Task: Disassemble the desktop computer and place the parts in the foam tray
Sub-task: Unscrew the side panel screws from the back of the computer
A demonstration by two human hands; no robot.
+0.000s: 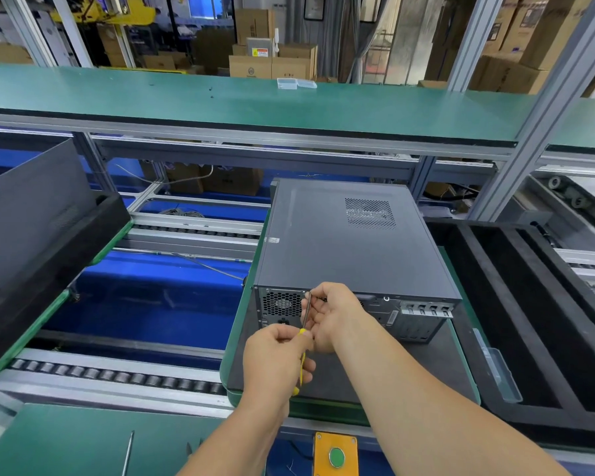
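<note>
**Bench surroundings**

Green shelf (220, 97) spans the view up top, w/ two small clear plastic boxes (296, 83) near its far edge. Cardboard boxes (272, 63) stacked behind it. Roller conveyor (117, 374) runs bottom left, blue panel (145, 297) beyond. Yellow box w/ green push button (336, 456) at bottom centre. Thin metal rod (128, 453) lies on the green surface (66, 441), bottom left. Aluminium frame post (536, 108) at right.

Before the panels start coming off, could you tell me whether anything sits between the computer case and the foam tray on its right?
Nothing visible does. The computer case lies directly beside the black foam tray, whose long slots look bare apart from a clear plastic piece near the front. Both hands are at the case's rear with the screwdriver.
</note>
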